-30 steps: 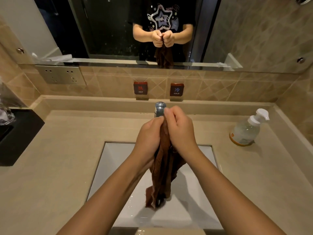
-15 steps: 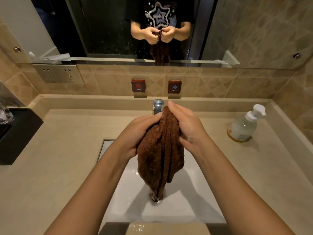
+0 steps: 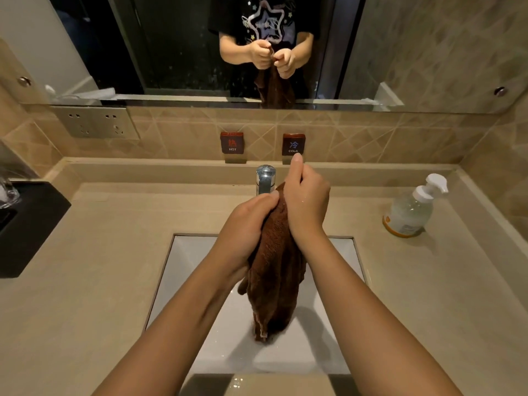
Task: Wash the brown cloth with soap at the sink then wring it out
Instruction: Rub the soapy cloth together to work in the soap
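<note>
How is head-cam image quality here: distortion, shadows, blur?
Head view: wide-angle bowing bends the mirror and counter edges; warm, dim light; the brown cloth throws a soft shadow onto the sink; its lower tip looks slightly blurred; left hand and right hand are sharp; faucet top glints.

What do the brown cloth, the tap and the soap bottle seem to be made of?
The brown cloth: fuzzy, ribbed pile, likely microfibre terry. The tap: shiny, mirror-like, probably chromed metal. The soap bottle: see-through body, white pump, apparently plastic.

Light: warm, dim, from above | Shadows: soft, under your cloth [image 3: 274, 267] on the sink [image 3: 194, 267] | Glare: tap [image 3: 265, 174] top | Edges: counter [image 3: 100, 267] bows outward | Blur: slight at cloth tip
</note>
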A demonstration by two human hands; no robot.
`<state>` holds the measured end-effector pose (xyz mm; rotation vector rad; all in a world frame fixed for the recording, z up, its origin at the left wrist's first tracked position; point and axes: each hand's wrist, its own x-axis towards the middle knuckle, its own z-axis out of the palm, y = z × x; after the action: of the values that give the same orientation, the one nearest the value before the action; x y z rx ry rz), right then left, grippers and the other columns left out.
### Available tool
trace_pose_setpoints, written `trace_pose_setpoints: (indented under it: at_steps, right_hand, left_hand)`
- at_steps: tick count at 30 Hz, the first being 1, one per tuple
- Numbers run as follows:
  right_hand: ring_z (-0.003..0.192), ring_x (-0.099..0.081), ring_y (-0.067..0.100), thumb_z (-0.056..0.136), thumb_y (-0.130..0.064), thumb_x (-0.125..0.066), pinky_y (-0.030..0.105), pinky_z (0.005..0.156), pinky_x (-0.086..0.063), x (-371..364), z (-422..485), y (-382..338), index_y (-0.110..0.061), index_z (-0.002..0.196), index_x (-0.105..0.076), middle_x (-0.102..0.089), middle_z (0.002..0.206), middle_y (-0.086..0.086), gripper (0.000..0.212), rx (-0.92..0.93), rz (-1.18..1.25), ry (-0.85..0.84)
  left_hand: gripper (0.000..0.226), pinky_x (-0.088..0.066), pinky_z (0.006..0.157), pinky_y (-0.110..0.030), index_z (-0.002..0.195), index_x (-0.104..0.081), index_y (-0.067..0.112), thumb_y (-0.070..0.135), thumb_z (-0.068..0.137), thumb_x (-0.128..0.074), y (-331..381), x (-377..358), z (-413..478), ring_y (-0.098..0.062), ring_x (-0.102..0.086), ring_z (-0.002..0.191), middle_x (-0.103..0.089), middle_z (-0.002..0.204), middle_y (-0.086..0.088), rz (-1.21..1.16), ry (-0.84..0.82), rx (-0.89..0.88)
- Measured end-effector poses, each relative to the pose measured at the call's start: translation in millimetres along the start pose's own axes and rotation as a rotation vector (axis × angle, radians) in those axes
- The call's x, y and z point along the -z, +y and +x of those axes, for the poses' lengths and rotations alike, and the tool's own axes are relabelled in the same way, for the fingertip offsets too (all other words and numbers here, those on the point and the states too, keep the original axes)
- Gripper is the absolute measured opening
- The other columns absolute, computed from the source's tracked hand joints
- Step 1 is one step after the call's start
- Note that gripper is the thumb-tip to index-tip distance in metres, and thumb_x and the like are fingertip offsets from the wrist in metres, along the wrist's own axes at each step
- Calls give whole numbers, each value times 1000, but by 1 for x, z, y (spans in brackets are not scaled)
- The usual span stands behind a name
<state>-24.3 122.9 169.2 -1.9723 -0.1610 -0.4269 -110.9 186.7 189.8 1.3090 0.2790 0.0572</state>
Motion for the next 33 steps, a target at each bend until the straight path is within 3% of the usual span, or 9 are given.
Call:
trace_pose_setpoints:
  at_steps: [4,7,10,13,17,22,27,31,33]
  right_hand:
    - [54,-44,15,97,-41,-35,31,56,-35,16,-9,25,-11,55,-47,-48,55,5,53,-6,122,-477]
    - [56,-44,6,94,-27,-50,21,58,-37,41,-15,47,-20,56,-52,-48,57,-6,39,21,136,-693]
    - [58,-43,4,93,-21,-52,15,57,-35,59,-17,36,-7,62,-52,-46,60,2,34,17,223,-571]
    - [54,-44,7,95,-31,-45,25,54,-37,43,-37,1,-5,60,-53,-50,56,10,44,122,218,-461]
    - [43,-41,9,98,-32,-40,23,47,-34,17,-26,-13,-13,49,-48,-45,46,0,52,11,137,-134]
    - [57,-56,22,98,-33,-35,30,53,-40,13,-54,-16,-9,59,-57,-57,56,8,51,165,5,-299]
    - [47,-40,13,97,-30,-39,30,53,-31,21,-16,-14,-16,45,-39,-42,46,0,55,-130,138,-235]
    - [53,-49,17,96,-36,-36,28,52,-36,19,-53,-24,-11,53,-51,-52,53,6,52,77,21,-300]
    - [49,-44,17,97,-31,-37,30,50,-32,18,-37,-21,-11,48,-44,-47,49,5,53,20,40,-235]
  left_hand:
    - [22,-53,73,-29,88,-62,6,22,94,-48,5,18,8,-17,-65,76,-67,80,-8,-310,-25,-2]
    - [22,-51,74,-32,86,-56,8,29,80,-58,5,35,15,-19,-60,74,-60,79,-9,-399,3,41]
    - [28,-56,75,-32,91,-60,7,33,81,-59,0,38,18,-20,-67,78,-67,83,-10,-384,31,83]
    - [34,-57,69,-29,90,-64,6,36,95,-48,-4,15,13,-17,-67,75,-68,80,-10,-301,80,70]
    - [40,-50,63,-20,88,-68,18,37,101,-35,-11,-15,1,-9,-67,76,-71,78,1,108,178,-105]
    - [44,-42,45,-18,60,-53,14,27,100,-42,-1,-4,10,-10,-54,50,-55,46,8,75,261,-30]
    - [38,-45,51,-19,69,-65,12,26,98,-45,-6,-18,3,-6,-59,55,-62,56,4,119,171,-33]
    - [36,-41,48,-10,68,-48,6,11,101,-36,-6,-14,12,-3,-54,54,-50,56,-1,69,181,-4]
    - [36,-43,48,-13,66,-53,9,13,100,-41,-9,-21,10,-2,-56,52,-56,50,4,40,179,18]
